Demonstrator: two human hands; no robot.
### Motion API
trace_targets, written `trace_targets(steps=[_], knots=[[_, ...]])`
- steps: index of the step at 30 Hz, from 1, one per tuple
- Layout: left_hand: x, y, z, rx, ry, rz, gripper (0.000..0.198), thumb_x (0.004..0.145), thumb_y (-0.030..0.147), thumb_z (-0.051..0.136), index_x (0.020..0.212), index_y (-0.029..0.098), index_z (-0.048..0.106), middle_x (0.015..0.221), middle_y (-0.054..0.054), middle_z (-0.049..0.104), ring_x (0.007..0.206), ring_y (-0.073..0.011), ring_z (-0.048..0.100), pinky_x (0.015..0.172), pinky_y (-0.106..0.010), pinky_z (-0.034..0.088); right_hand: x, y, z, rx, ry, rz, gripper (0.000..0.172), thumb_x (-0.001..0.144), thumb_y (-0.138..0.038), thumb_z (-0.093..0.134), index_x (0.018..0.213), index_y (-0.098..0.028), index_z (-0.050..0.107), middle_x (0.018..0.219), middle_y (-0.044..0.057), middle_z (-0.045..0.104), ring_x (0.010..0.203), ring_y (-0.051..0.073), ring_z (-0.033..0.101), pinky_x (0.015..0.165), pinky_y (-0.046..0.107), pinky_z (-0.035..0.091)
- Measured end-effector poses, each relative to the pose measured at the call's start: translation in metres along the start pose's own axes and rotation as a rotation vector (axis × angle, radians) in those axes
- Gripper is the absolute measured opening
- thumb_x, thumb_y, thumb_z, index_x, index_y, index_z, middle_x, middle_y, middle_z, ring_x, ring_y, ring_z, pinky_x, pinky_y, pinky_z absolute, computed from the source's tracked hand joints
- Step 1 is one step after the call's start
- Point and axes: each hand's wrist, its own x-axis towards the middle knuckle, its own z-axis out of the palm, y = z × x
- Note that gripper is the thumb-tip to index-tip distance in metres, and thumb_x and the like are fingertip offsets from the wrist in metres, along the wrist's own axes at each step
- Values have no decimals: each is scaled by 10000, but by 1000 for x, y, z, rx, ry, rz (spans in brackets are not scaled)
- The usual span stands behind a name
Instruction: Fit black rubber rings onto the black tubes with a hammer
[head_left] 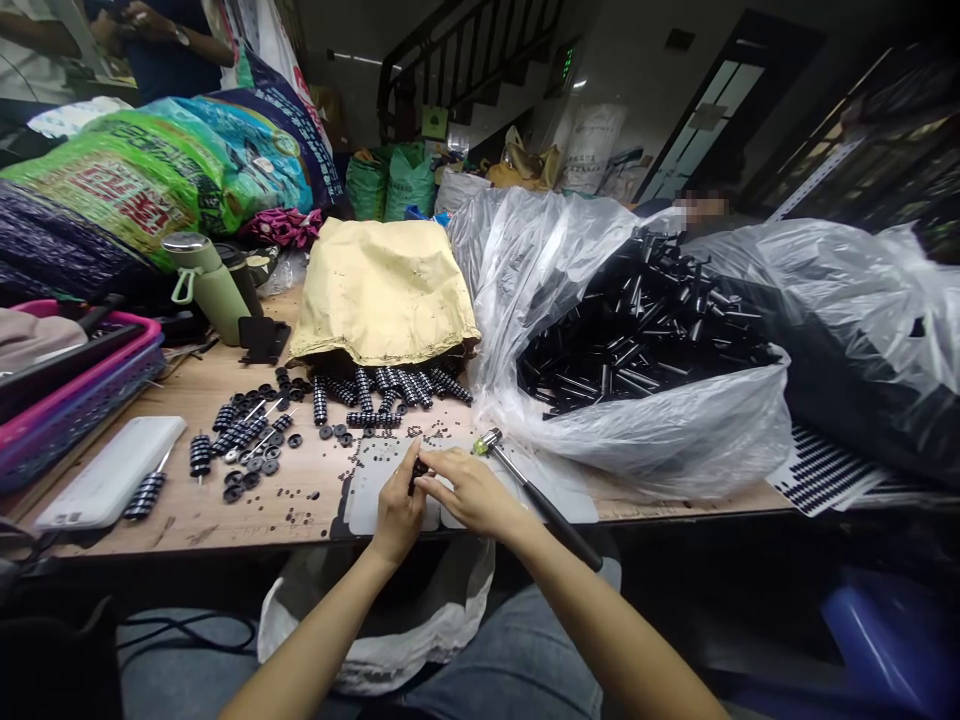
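My left hand (400, 508) is closed around a small black part (418, 474) above the near edge of the bench. The fingertips of my right hand (466, 490) press on the same part from the right; its exact kind is mostly hidden by fingers. Under both hands lies a light grey mat (364, 505). A hammer (536, 490) with a black handle and a yellow-green end rests just right of my right hand. Left of my hands are loose black discs (259, 465) and ribbed black rollers (320, 402), some on metal rods.
A large clear plastic bag (510, 300) full of black tubes (637, 330) stands at right. Behind the rollers is a yellow sack (382, 290). A green flask (206, 290), a pink basket (142, 335) and a white box (112, 470) occupy the left. Another person (165, 40) stands far left.
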Motion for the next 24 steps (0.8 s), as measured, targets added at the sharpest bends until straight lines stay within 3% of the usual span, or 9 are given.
trace_targets(steps=[2, 6, 7, 10, 13, 17, 19, 22, 24], knots=[[-6, -2, -7, -14, -12, 19, 378, 863, 316, 390, 1218, 191, 424, 1183, -99, 544, 1078, -194, 519, 893, -332, 439, 2, 16, -14, -11, 40, 108, 344, 875, -386, 409, 1136, -210, 545, 1099, 44, 599, 1002, 165, 536, 865, 295, 416], [-13, 0, -16, -94, -34, -57, 308, 850, 310, 423, 1135, 204, 475, 1029, -70, 609, 848, -156, 610, 752, -283, 494, 7, 73, -69, -346, 303, 667, 370, 915, -351, 312, 1057, -130, 572, 1051, 103, 592, 976, 169, 536, 823, 309, 425], [-14, 1, -16, -122, -46, -91, 309, 857, 312, 406, 1140, 204, 465, 1012, -67, 609, 787, -139, 613, 715, -270, 497, 7, 88, -83, -387, 331, 736, 363, 920, -317, 310, 1056, -89, 558, 1063, 136, 570, 1005, 194, 518, 851, 368, 406], [-10, 7, -15, -173, -73, -176, 332, 874, 316, 351, 1172, 191, 432, 999, -74, 601, 715, -116, 600, 669, -257, 492, 0, 117, -113, -451, 331, 855, 279, 881, -301, 440, 1070, -113, 519, 1083, 91, 534, 975, 182, 527, 841, 400, 429], [-2, 12, -20, -138, -47, -209, 353, 866, 320, 370, 1186, 180, 419, 1018, -84, 594, 870, -156, 589, 741, -281, 477, -4, 117, -124, -462, 314, 858, 271, 893, -297, 415, 1075, -122, 512, 1084, 75, 524, 971, 166, 528, 837, 380, 435], [13, 21, -33, -6, -35, -118, 319, 825, 327, 457, 1104, 175, 481, 1037, -86, 582, 991, -185, 545, 825, -301, 445, 1, 85, -120, -374, 269, 764, 274, 890, -218, 377, 1081, -95, 529, 1078, 119, 540, 965, 170, 532, 818, 343, 421], [19, 28, -37, 95, -66, 3, 340, 792, 331, 509, 1094, 177, 502, 1048, -94, 572, 956, -191, 557, 805, -302, 451, 8, 63, -109, -261, 145, 681, 238, 824, -198, 475, 1006, -103, 596, 961, 99, 608, 830, 140, 577, 713, 257, 438], [23, 35, -37, 159, -191, 169, 288, 762, 271, 538, 1038, 190, 559, 1032, -90, 581, 882, -187, 576, 739, -283, 460, 19, 35, -80, 32, -203, 523, 137, 683, -215, 637, 786, -132, 670, 675, 11, 643, 585, 90, 575, 532, 171, 425], [25, 36, -36, 94, -255, 148, 162, 767, 215, 505, 888, 180, 608, 921, -68, 613, 802, -166, 583, 696, -261, 453, 23, 23, -59, 296, -387, 447, 202, 753, -287, 566, 791, -112, 661, 613, 16, 624, 529, 90, 563, 494, 180, 433]])
